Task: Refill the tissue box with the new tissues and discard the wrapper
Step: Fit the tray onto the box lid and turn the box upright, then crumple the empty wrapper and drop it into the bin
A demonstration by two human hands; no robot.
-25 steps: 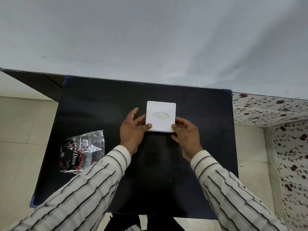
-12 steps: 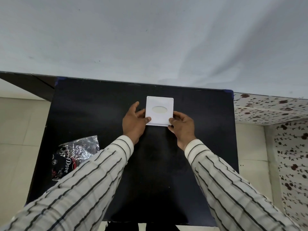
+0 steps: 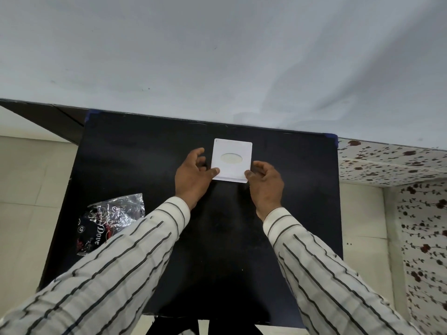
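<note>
Head view. Black table [image 3: 278, 213] butts a pale wall at its far edge; the tissue box [image 3: 232, 160], white with an oval slot, sits near that edge with bare tabletop on both sides and toward the person. Crumpled wrapper [image 3: 108, 222] lies at the table's left edge, well apart from the box. Left hand [image 3: 193, 177] and right hand [image 3: 266, 183] clasp the box's near corners, thumbs on top, fingers curled loosely along its sides.

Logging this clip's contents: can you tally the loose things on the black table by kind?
Tissue box: 1, white, oval opening on top
Wrapper: 1, crinkled plastic, near the table's left edge
Total: 2
</note>
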